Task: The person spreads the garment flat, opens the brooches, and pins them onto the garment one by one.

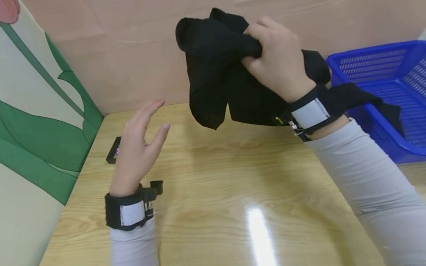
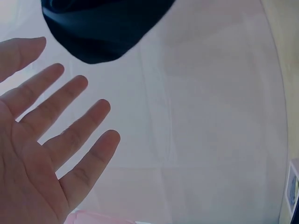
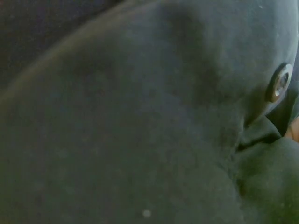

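A black garment [image 1: 209, 71] hangs bunched above the back of the table, gripped by my right hand [image 1: 277, 56]. One narrow end of the cloth trails over the forearm side to the blue basket's rim. Close up in the right wrist view, the dark fabric [image 3: 140, 130] fills nearly everything, with a round metal button [image 3: 280, 83] at the right. My left hand [image 1: 135, 147] is held in the air to the left of the garment, fingers extended and thumb apart, holding nothing. In the left wrist view, a rounded fold of the garment [image 2: 103, 32] hangs beyond the fingertips.
The blue plastic basket [image 1: 370, 49] with slotted walls stands at the right of the wooden table [image 1: 212, 195]. Behind my left hand lies a small dark box [image 1: 113, 150]. A pinkish sheet [image 1: 127, 54] covers the back, and a tulip-painted panel [image 1: 30, 142] borders the left.
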Available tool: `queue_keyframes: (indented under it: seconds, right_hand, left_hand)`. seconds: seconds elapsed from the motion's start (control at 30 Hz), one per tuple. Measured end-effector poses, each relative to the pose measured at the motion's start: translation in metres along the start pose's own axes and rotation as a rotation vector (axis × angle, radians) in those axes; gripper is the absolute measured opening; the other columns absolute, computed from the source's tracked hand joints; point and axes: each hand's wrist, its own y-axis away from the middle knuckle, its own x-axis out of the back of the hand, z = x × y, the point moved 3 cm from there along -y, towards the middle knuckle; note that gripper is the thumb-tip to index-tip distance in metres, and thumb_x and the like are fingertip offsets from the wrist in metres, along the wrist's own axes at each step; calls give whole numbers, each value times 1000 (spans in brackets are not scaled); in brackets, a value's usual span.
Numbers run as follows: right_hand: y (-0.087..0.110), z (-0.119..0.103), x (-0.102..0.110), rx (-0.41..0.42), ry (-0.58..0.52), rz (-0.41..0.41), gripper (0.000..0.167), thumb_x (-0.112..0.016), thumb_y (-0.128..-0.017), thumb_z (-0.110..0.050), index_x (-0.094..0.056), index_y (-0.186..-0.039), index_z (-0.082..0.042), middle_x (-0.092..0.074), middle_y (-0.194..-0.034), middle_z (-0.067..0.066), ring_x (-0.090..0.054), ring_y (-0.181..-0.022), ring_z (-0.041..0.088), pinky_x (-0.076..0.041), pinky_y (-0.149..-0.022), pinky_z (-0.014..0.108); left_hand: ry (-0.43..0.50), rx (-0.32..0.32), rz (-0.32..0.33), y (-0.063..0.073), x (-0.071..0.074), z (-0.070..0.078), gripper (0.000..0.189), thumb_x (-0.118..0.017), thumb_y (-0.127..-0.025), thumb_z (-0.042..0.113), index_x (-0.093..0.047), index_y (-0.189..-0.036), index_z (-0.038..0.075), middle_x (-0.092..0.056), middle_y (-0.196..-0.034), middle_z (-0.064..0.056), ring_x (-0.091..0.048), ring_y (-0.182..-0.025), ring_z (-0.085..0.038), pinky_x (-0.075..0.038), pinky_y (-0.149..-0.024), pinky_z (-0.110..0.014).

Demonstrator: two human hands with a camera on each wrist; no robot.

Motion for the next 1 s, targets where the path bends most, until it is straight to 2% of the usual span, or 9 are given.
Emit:
queue_keyframes:
  seconds: [0.2,0.37,0.43,0.53,0.63,0.7,0.8,0.93,1.0]
  right_hand:
    - [14,-10,-28,-21,-41,-88,15,-63,-89,-6,-69,-102,0,-62,-97,16,-58,-88,32,-48,-82,44]
    - [36,-6,-48,-38,-69,-122,15,-66,-87,-7,-70,-101,-2,-62,-96,14,-60,-86,32,-50,-80,45]
    - [47,-1,-57,-46,-71,-161,17,-67,-86,-7,-70,-102,-3,-64,-98,14,-61,-89,32,-50,-82,46]
    - [65,10,-71,-55,-31,-296,25,-69,-86,-10,-70,-111,-6,-65,-111,12,-60,-100,35,-51,-87,51]
    - [81,23,-80,-76,25,-459,43,-69,-88,-19,-63,-130,-15,-60,-133,10,-51,-119,38,-50,-87,60]
    - [89,33,-79,-114,37,-521,52,-68,-91,-27,-55,-141,-21,-54,-143,10,-45,-128,40,-47,-86,67]
    - [96,48,-66,-198,16,-512,56,-65,-94,-37,-49,-146,-22,-50,-147,12,-40,-132,42,-42,-88,73]
    - [106,70,-41,-276,-10,-483,48,-61,-97,-38,-56,-138,-14,-53,-142,17,-43,-128,46,-38,-95,70]
    - [111,80,-30,-297,-8,-490,44,-60,-98,-37,-61,-132,-10,-58,-134,20,-49,-123,45,-40,-94,66]
  left_hand:
    - [-16,31,-9,6,10,-2,49,-61,-99,20,-49,-146,14,-48,-152,-5,-43,-142,-21,-45,-108,-52]
    - [-7,31,-28,4,11,-3,48,-61,-99,18,-50,-145,11,-50,-150,-9,-43,-142,-25,-38,-114,-51]
    - [1,30,-46,2,9,-3,47,-61,-99,18,-50,-144,10,-50,-149,-10,-43,-142,-27,-34,-116,-51]
    - [4,31,-83,-1,4,-3,46,-60,-100,18,-51,-144,9,-51,-149,-12,-43,-142,-29,-32,-117,-51]
    - [10,36,-131,-1,-2,-3,46,-60,-99,18,-51,-143,8,-52,-148,-12,-44,-141,-29,-33,-117,-49]
    - [5,31,-160,-1,-6,-4,45,-61,-99,18,-52,-142,8,-52,-147,-12,-44,-140,-29,-34,-117,-47]
    - [-5,9,-194,-3,-14,-5,44,-61,-99,18,-53,-141,7,-54,-145,-12,-46,-138,-28,-34,-117,-45]
    - [-14,-10,-259,-5,-31,-5,43,-61,-99,18,-54,-140,5,-54,-144,-13,-47,-138,-29,-34,-117,-45]
    - [-20,-3,-308,-5,-41,-6,43,-60,-99,19,-54,-140,5,-53,-145,-14,-47,-138,-30,-34,-117,-45]
